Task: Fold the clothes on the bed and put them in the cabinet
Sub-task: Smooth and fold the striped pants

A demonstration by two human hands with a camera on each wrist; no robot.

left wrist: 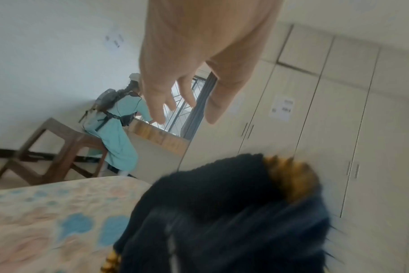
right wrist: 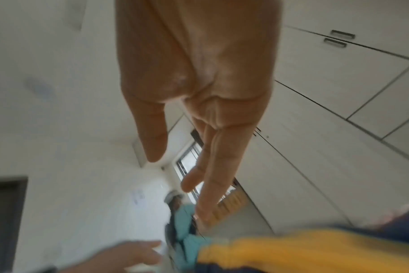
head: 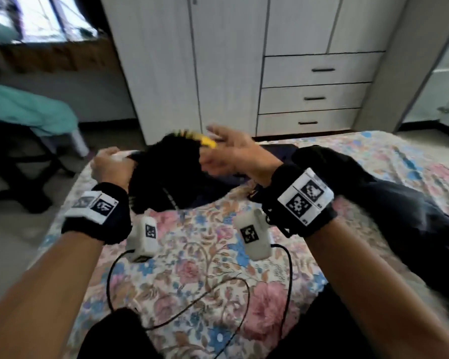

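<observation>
left hand (head: 112,165): fingers loose, straight, gripping nothing | right hand (head: 227,151): fingers extended, beside yellow cuff | dark knitted garment with yellow ribbed trim (head: 171,172): bunched between hands above floral-sheeted bed (head: 192,255) | white cabinet (head: 231,60): doors closed

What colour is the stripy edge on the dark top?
Yellow band on the dark top; right wrist view shows it best.
</observation>
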